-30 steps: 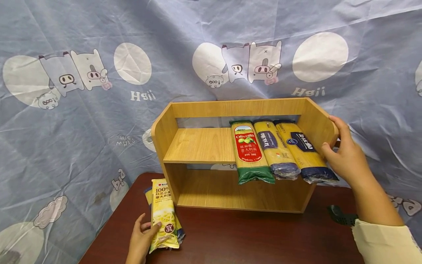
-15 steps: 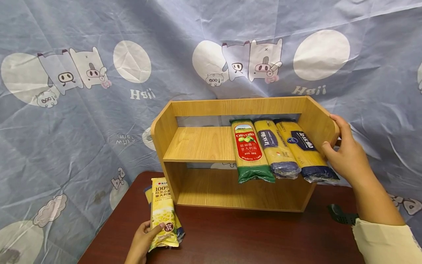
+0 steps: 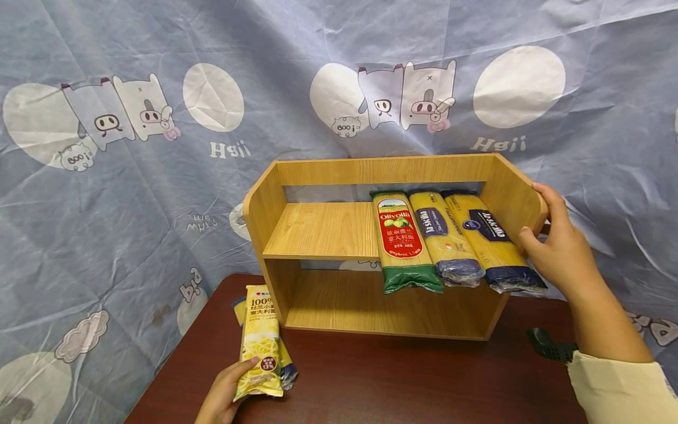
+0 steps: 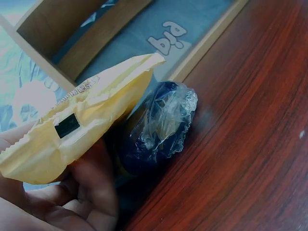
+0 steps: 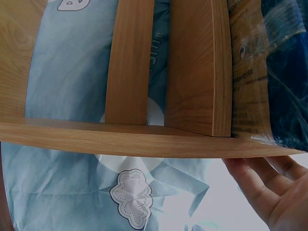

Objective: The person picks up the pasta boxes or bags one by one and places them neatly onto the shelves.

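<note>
lower left of the frame, the left hand (image 3: pixel 219 396) grips a yellow noodle pack (image 3: pixel 261 344) lying on the table (image 3: pixel 402 377). center, a wooden shelf (image 3: pixel 323 231) holding three pasta bags (image 3: pixel 442 240). right, the right hand (image 3: pixel 558 250) clasps its side panel.

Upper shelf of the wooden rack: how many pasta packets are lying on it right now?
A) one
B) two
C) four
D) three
D: three packets lie side by side at the right end of the upper shelf, the red-labelled packet and two yellow-and-blue ones; the left hand holds another yellow packet down on the table.
</note>
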A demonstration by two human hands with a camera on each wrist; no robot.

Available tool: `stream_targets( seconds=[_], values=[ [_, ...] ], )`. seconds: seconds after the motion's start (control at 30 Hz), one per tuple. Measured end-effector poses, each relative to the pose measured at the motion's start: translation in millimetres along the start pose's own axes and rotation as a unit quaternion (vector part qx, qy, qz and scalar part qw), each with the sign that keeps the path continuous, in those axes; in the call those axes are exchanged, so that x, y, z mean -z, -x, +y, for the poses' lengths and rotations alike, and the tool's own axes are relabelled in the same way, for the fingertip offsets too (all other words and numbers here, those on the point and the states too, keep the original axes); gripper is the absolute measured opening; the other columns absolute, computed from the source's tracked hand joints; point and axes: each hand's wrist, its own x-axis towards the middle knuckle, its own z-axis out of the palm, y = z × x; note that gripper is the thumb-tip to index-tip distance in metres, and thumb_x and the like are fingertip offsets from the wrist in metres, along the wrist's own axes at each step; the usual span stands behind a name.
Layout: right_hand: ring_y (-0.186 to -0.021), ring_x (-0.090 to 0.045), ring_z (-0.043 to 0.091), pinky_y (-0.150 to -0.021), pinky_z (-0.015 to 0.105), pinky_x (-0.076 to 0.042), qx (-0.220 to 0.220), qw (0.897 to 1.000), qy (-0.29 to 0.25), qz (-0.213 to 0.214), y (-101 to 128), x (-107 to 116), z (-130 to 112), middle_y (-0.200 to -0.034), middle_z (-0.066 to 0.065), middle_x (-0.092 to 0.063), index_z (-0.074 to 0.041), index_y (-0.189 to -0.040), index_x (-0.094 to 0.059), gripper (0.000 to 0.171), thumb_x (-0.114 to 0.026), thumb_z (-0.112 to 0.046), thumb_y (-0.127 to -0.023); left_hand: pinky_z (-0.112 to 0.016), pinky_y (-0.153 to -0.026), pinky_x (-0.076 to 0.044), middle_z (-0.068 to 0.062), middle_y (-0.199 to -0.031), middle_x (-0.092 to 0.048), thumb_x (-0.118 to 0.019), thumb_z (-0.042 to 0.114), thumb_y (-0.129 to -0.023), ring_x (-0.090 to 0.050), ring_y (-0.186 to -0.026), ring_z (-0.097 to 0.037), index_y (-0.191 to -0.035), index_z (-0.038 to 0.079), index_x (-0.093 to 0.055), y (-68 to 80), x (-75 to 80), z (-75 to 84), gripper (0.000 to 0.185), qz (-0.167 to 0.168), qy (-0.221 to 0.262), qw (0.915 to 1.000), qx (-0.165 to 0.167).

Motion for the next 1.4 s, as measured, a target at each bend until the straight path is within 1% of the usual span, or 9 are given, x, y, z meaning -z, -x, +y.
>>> stream_targets(
  seconds=[0.13,0.2,0.33,0.43,0.5,0.83,1.1,1.17,1.4],
  values=[
    [-0.115,-0.055,0.064,-0.068,0.046,-0.05,-0.001,1.0,-0.002,-0.004,-0.2,-0.8,0.0,-0.144,0.036,-0.047,-0.036,-0.161,-0.012,0.081,-0.055,-0.016,-0.096,-0.045,-0.098,-0.054,-0.012,-0.138,-0.057,-0.06,0.044,-0.1,-0.058,-0.12,-0.028,-0.149,-0.001,-0.042,3.0,4.8,-0.7,0.068,-0.004,0.02,0.9998,0.0],
    [-0.115,-0.055,0.064,-0.067,0.044,-0.05,-0.003,1.0,-0.001,-0.004,0.0,-0.7,-0.1,-0.145,0.036,-0.047,-0.036,-0.161,-0.012,0.08,-0.055,-0.016,-0.096,-0.043,-0.098,-0.053,-0.011,-0.136,-0.056,-0.06,0.043,-0.101,-0.057,-0.12,-0.027,-0.148,0.003,-0.043,3.9,6.1,-0.2,0.065,-0.004,0.04,0.9992,0.006],
    [-0.116,-0.055,0.064,-0.061,0.019,-0.041,-0.004,1.0,-0.003,-0.004,0.1,0.2,-0.4,-0.145,0.035,-0.047,-0.037,-0.161,-0.013,0.08,-0.055,-0.016,-0.096,-0.035,-0.093,-0.053,0.001,-0.118,-0.061,-0.053,0.042,-0.104,-0.062,-0.106,-0.018,-0.139,0.016,-0.041,3.9,7.3,0.3,0.045,-0.043,0.109,0.993,0.015],
    [-0.116,-0.055,0.064,-0.059,0.013,-0.036,-0.005,1.0,-0.003,-0.006,-0.3,0.3,-0.7,-0.145,0.035,-0.046,-0.037,-0.161,-0.012,0.08,-0.055,-0.016,-0.096,-0.033,-0.091,-0.053,0.006,-0.111,-0.061,-0.048,0.04,-0.106,-0.063,-0.101,-0.013,-0.13,0.025,-0.045,4.2,8.0,0.4,0.028,-0.068,0.134,0.9886,0.004],
    [-0.115,-0.054,0.064,-0.06,0.017,-0.037,-0.005,1.0,-0.004,-0.008,-0.8,0.1,-1.1,-0.145,0.035,-0.046,-0.037,-0.161,-0.012,0.08,-0.055,-0.017,-0.096,-0.033,-0.091,-0.053,0.006,-0.112,-0.06,-0.047,0.038,-0.107,-0.063,-0.101,-0.013,-0.126,0.027,-0.048,4.6,7.5,0.8,0.022,-0.071,0.134,0.9883,-0.007],
    [-0.116,-0.053,0.065,-0.056,0.008,-0.034,-0.011,1.0,-0.007,-0.011,-0.3,0.0,-1.4,-0.14,0.04,-0.047,-0.035,-0.161,-0.012,0.079,-0.054,-0.016,-0.097,-0.034,-0.092,-0.054,0.007,-0.112,-0.065,-0.046,0.031,-0.108,-0.066,-0.104,-0.013,-0.131,0.026,-0.046,5.5,2.2,-0.4,0.023,-0.076,0.149,0.9858,-0.014],
    [-0.116,-0.054,0.064,-0.057,0.01,-0.034,-0.012,1.0,-0.003,-0.014,-1.0,-0.6,-2.4,-0.14,0.04,-0.048,-0.036,-0.161,-0.011,0.08,-0.054,-0.017,-0.097,-0.03,-0.093,-0.054,0.007,-0.116,-0.066,-0.036,0.025,-0.112,-0.065,-0.107,-0.01,-0.128,0.032,-0.052,6.8,3.5,-5.4,0.024,-0.135,0.201,0.9676,-0.07],
    [-0.116,-0.054,0.063,-0.058,0.011,-0.035,-0.013,1.0,-0.001,-0.013,-0.8,-0.7,-2.7,-0.14,0.04,-0.048,-0.036,-0.161,-0.011,0.08,-0.054,-0.018,-0.097,-0.031,-0.093,-0.054,0.007,-0.116,-0.067,-0.037,0.025,-0.111,-0.065,-0.107,-0.01,-0.129,0.034,-0.052,6.8,3.0,-5.8,0.025,-0.129,0.207,0.9666,-0.079],
    [-0.115,-0.054,0.064,-0.06,0.015,-0.036,-0.014,1.0,0.003,-0.011,-0.3,-0.1,-2.5,-0.138,0.041,-0.049,-0.035,-0.161,-0.011,0.08,-0.055,-0.017,-0.097,-0.033,-0.09,-0.055,0.009,-0.112,-0.069,-0.042,0.027,-0.11,-0.067,-0.105,-0.01,-0.128,0.035,-0.051,5.2,3.6,-6.1,0.022,-0.063,0.203,0.9739,-0.08]
  ],
)
